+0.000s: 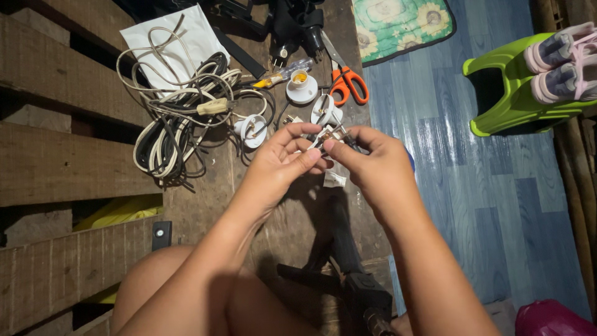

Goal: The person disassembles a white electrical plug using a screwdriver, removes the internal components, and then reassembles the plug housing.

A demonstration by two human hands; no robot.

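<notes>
**Both hands meet on one small part**

Knees low in frame, then the left hand (283, 163) and right hand (373, 168), fingertips pinched together on a small white fitting (323, 138) between them, left gripping slightly nearer. Sockets (303, 87) and cords (180, 115) lie beyond.

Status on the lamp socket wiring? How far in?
Done: cannot tell of any finished socket. In hand: left hand and right hand pinch a small white fitting with a thin tool; its details are too small to tell. Left: three white lamp sockets lie loose by the tangled cords, orange scissors beside them.
</notes>
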